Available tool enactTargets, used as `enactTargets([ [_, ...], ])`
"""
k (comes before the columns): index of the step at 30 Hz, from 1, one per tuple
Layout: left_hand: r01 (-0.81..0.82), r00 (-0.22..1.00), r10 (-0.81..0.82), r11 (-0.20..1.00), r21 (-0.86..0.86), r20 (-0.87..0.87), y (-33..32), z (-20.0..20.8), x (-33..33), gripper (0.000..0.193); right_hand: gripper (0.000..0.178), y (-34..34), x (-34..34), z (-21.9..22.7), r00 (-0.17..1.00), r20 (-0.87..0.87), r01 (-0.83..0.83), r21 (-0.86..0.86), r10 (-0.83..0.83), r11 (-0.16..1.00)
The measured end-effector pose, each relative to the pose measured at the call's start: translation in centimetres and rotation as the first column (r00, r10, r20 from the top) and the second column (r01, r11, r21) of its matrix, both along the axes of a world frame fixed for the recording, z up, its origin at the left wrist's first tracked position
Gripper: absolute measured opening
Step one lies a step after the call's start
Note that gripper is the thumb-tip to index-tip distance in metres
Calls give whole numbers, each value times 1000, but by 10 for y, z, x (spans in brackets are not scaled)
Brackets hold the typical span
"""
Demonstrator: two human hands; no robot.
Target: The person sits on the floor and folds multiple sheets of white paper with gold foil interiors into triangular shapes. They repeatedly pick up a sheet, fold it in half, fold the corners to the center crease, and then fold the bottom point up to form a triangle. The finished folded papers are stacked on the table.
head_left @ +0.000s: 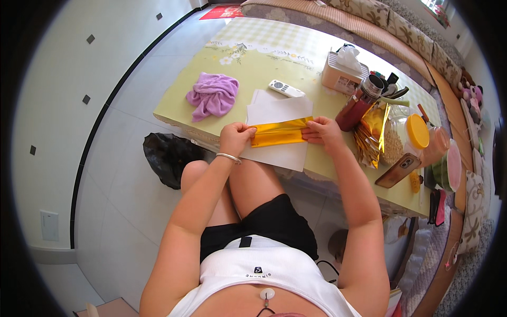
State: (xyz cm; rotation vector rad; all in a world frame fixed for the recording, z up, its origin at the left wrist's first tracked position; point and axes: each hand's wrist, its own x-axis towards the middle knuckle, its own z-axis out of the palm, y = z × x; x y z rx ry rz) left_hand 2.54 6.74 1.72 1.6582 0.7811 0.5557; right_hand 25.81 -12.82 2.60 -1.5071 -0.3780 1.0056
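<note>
A strip of shiny gold foil paper, long and folded flat, is stretched between my two hands over white paper sheets at the table's near edge. My left hand pinches its left end between thumb and fingers. At the other end, my right hand grips the strip with the thumb on top and fingers beneath. More gold foil pieces lie in a fanned stack to the right of my right hand, beside a dark red thermos flask.
A purple cloth lies crumpled on the left of the table. Behind the sheets is a white remote control. On the right are a tissue box, a yellow-lidded jar and a phone. A black plastic bag hangs at the left.
</note>
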Motion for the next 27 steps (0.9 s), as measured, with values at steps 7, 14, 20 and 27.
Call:
enactTargets([
  [7, 37, 999, -37, 998, 55, -12, -11, 4, -3, 12, 19, -13, 1, 2, 999, 21, -37, -30, 38, 999],
  [14, -33, 971, 125, 912, -408, 202, -20, 7, 5, 9, 18, -7, 0, -10, 1000, 8, 13, 12, -13, 1000],
  [20, -19, 990, 57, 961, -276, 132, -24, 1, 2, 8, 15, -21, -4, -6, 999, 31, 7, -28, -7, 1000],
  [27, 19, 987, 38, 936, 352, -155, -15, -15, -2, 26, 16, -29, -10, -7, 964, 260, -16, -156, 56, 988],
])
